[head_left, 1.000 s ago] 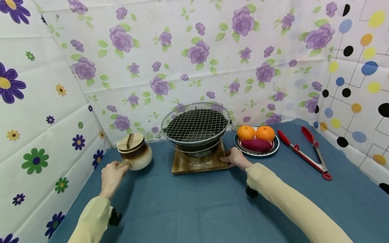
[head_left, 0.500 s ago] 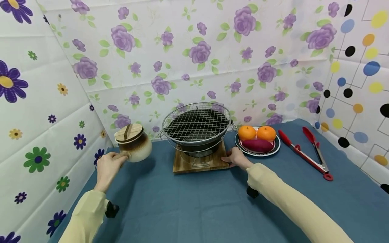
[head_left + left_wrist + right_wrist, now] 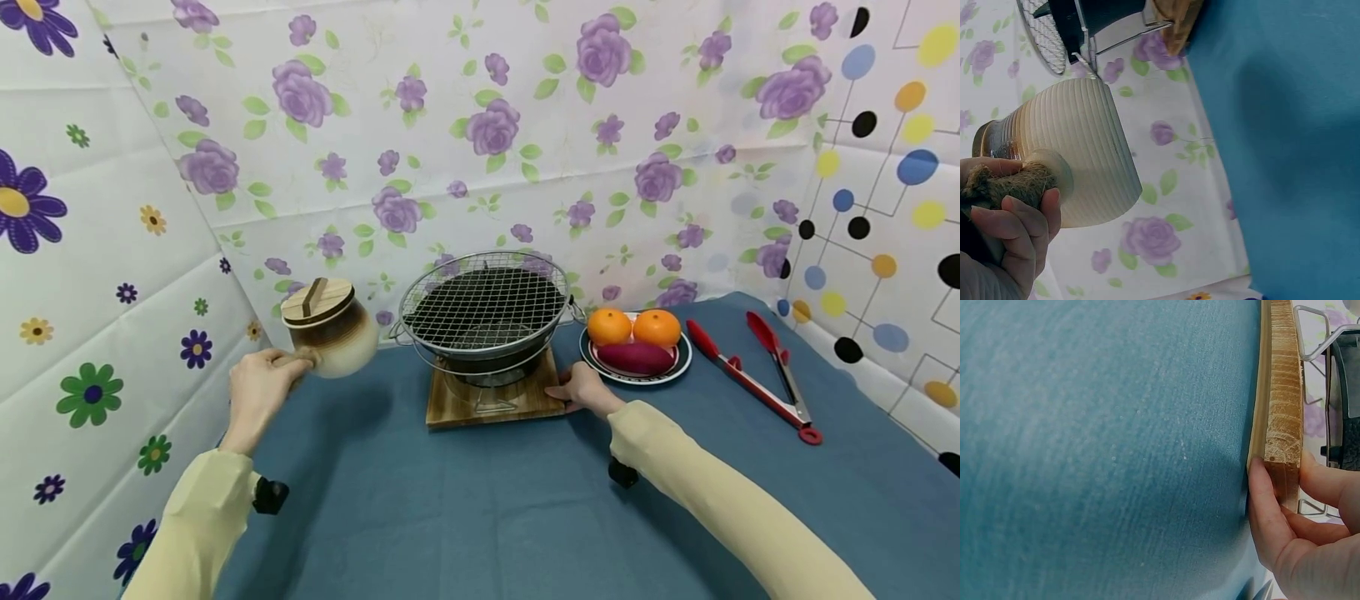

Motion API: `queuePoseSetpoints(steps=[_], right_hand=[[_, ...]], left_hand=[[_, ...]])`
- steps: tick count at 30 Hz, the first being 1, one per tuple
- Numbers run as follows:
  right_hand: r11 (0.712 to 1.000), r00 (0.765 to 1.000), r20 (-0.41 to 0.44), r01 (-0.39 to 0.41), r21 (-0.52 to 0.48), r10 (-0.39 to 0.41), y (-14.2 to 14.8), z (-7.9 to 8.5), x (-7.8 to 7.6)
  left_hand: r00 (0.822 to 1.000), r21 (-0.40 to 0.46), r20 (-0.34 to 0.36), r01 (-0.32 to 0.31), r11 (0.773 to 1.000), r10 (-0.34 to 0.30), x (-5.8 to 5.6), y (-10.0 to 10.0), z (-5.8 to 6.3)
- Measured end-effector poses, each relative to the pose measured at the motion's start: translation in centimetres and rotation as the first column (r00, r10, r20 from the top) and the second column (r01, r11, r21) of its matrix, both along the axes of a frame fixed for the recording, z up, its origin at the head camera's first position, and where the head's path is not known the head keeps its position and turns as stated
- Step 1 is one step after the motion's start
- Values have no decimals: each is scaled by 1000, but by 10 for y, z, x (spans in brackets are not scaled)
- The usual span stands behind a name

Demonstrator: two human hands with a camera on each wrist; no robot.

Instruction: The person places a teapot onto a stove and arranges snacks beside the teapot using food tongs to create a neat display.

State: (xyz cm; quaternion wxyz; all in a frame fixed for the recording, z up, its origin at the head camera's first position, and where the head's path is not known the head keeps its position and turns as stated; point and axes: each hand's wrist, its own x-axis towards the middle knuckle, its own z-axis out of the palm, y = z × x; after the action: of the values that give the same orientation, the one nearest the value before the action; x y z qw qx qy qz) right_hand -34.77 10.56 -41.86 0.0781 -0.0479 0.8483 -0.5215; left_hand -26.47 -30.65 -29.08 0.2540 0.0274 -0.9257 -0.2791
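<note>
My left hand [image 3: 258, 387] grips the twine-wrapped handle [image 3: 1016, 184] of a lidded clay pot [image 3: 341, 343]. The pot hangs above the blue cloth at the left, its shadow falling below it. Its wooden lid [image 3: 317, 302] sits on top; in the left wrist view the ribbed cream side of the pot [image 3: 1079, 150] shows. My right hand [image 3: 587, 390] pinches the right front corner of a wooden board [image 3: 450, 406], thumb above and fingers at the underside in the right wrist view. On that board stands a round black grill [image 3: 487, 358] with a wire mesh [image 3: 487, 304] over it.
Right of the grill is a plate [image 3: 637, 381] with two oranges [image 3: 609, 327] and a purple sweet potato [image 3: 636, 358]. Red-tipped tongs [image 3: 753, 392] lie spread farther right. Patterned cloth walls [image 3: 450, 125] close off the back and both sides of the blue-covered table [image 3: 465, 517].
My left hand has raised the clay pot off the cloth, moving up and slightly left. My right hand stays at the board's corner.
</note>
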Motion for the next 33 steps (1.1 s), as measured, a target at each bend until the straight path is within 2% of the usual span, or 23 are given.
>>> queuePoseSetpoints(steps=[3,10,14,33], right_hand=[[1000,1000,7,5,3,-5,0,0,0],[1000,1000,20,11,-3,-11,-1,0,-1],[1000,1000,18,13,-6,-13,-1,0,-2],[1000,1000,13,5,-19,-5,0,0,0]], left_hand=[[1000,17,-12,19,1000,-19,-1,2,8],[999,8,-52,8,1000,-8,-2,7,27],[997,18,-66,28,999,-27,-3,11,37],[991,61,-9,136,989,-136,-15,35,75]])
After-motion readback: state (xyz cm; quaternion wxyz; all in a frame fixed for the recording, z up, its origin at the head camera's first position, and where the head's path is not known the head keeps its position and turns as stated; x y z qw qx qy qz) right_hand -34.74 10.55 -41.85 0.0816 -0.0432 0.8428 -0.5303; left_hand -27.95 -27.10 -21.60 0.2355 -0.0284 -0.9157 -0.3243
